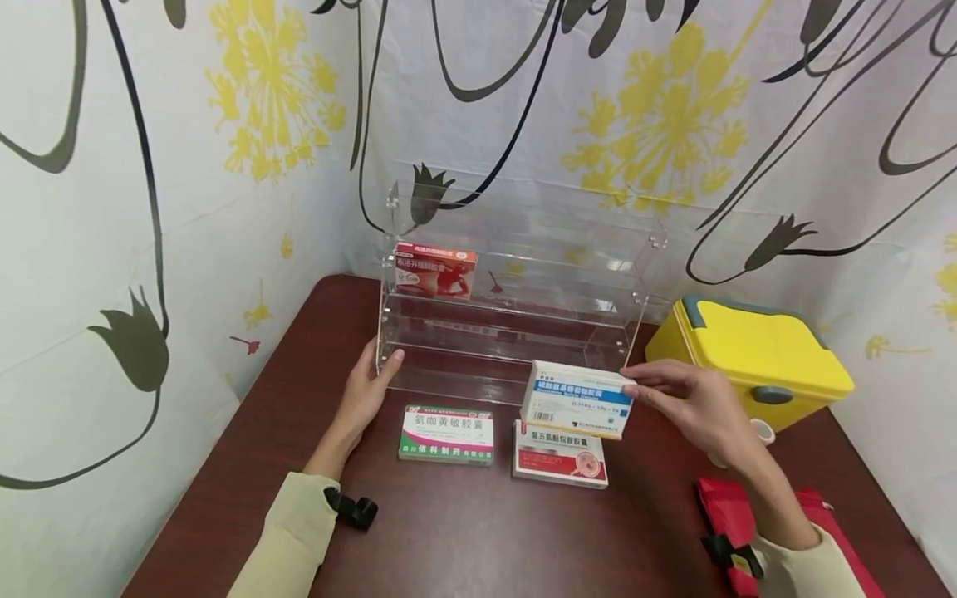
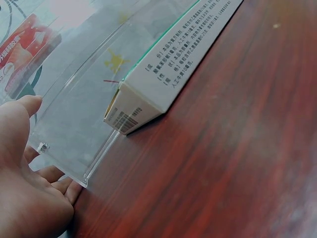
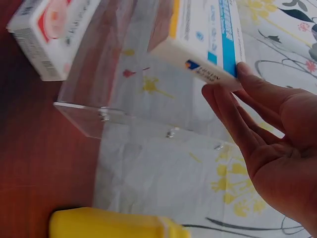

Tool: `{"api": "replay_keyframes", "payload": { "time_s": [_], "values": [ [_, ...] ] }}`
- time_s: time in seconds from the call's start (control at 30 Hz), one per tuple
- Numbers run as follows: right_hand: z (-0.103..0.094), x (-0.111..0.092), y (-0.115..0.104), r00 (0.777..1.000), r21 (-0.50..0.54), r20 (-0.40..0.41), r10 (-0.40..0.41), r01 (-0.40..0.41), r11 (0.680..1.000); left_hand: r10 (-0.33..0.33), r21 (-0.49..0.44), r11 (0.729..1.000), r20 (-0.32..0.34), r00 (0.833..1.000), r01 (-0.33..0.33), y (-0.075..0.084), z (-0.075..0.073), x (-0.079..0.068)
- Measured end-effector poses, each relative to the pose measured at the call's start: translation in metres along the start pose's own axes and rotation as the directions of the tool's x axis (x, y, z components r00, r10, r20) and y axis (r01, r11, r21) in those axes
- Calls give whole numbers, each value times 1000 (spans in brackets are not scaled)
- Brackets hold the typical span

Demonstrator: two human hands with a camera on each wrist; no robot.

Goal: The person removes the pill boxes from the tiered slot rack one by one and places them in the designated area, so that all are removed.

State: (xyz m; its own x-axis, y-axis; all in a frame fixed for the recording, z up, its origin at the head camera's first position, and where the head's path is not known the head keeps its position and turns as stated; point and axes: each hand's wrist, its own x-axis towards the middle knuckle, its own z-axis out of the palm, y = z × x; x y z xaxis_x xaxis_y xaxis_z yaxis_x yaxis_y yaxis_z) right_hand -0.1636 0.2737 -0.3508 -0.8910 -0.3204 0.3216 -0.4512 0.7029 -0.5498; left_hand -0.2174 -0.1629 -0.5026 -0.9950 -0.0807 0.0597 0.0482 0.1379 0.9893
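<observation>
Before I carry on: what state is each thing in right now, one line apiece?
Blue-and-white box: raised, held by the right hand
Clear rack: standing, gripped at one side by the left hand
Red box: propped up in the rack
Green-and-white box: lying flat
Red-and-white box: lying flat
Yellow case: lid shut
Red bag: lying down, partly hidden, closure unclear

One box [image 1: 577,400] is white with a blue band.

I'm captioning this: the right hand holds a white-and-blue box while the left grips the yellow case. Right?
Only the left hand is misread: the head view shows it gripping the clear rack. The right hand does hold the box.
</observation>
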Motion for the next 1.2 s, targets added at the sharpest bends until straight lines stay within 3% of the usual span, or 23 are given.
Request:
{"api": "replay_keyframes", "payload": {
  "time_s": [0.13, 0.33, 0.63, 0.73, 0.87, 1.0, 1.2],
  "values": [
    [8, -17, 12, 999, 34, 49, -1, 0, 999, -7, -10, 1000, 10, 1000, 7, 1, -1, 0],
    [21, -44, 26, 990, 93, 129, 60, -72, 993, 10, -9, 1000, 2, 1000, -10, 1, -1, 1],
    [28, -60, 31, 977, 219, 194, 90, -132, 967, 1, -12, 1000, 0, 1000, -1, 0, -1, 2],
    [33, -68, 32, 957, 253, 262, 127, -195, 948, 4, -11, 1000, -2, 1000, -4, 0, 0, 3],
    [42, -80, 34, 912, 255, 353, 209, -309, 916, 9, -18, 1000, 0, 1000, -9, 1, 0, 4],
    [51, -91, 36, 874, 233, 412, 256, -373, 898, 0, -39, 999, 14, 1000, 1, 7, -2, 3],
    [61, -101, 39, 853, 217, 440, 279, -403, 889, -8, -21, 1000, 39, 999, 8, 32, -2, -9]
  ]
}}
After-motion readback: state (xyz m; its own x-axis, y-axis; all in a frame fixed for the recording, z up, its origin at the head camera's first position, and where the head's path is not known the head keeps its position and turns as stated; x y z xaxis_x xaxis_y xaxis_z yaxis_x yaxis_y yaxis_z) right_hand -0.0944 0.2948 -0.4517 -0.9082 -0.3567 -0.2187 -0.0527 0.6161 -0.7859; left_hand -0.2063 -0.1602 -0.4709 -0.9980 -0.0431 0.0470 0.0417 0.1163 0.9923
